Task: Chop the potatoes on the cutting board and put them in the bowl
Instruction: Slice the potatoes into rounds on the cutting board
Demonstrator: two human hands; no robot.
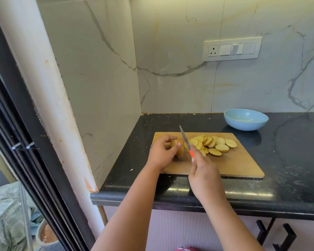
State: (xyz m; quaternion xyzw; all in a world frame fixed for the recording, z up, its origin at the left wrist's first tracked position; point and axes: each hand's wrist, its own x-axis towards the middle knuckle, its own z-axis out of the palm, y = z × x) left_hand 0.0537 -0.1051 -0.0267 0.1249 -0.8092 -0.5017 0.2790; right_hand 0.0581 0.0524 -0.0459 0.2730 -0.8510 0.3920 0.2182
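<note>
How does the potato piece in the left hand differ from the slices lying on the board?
The potato piece is a thick uncut chunk; the slices are thin rounds. The piece shows mostly brown skin, the slices pale yellow cut faces. The left hand holds the piece beside the knife, while the slices lie loose and overlapping to its right. Both sit on the board; none are in the bowl.

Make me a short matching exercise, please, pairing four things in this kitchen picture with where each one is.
Things:
1. knife
2. uncut potato piece
3. potato slices
4. blue bowl

Places:
A. on the black counter behind the cutting board
B. held in the left hand
C. piled on the board
D. held in the right hand

Pairs: 1-D, 2-B, 3-C, 4-A
</note>
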